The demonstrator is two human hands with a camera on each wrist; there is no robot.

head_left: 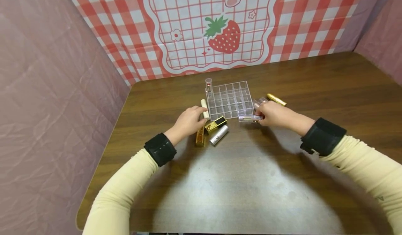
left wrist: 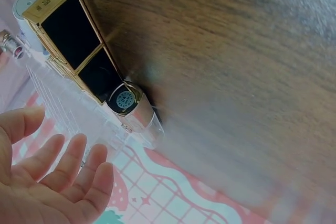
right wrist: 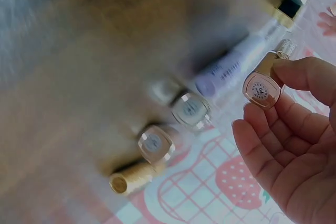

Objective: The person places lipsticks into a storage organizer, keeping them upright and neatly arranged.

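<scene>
My right hand pinches a lipstick with a round label on its base, between thumb and fingers. Beside it lies a purple tube; two more square-based lipsticks are close by. My left hand holds nothing, its fingers loosely bent in the left wrist view, near a cream tube and a gold tube. Between the hands stands a clear divided organizer. One clear-capped lipstick stands upright in its far left corner.
In front of the organizer lie a gold-and-black lipstick and a silver tube. A gold tube lies beyond my right hand. Behind the wooden table hangs a checked strawberry cloth.
</scene>
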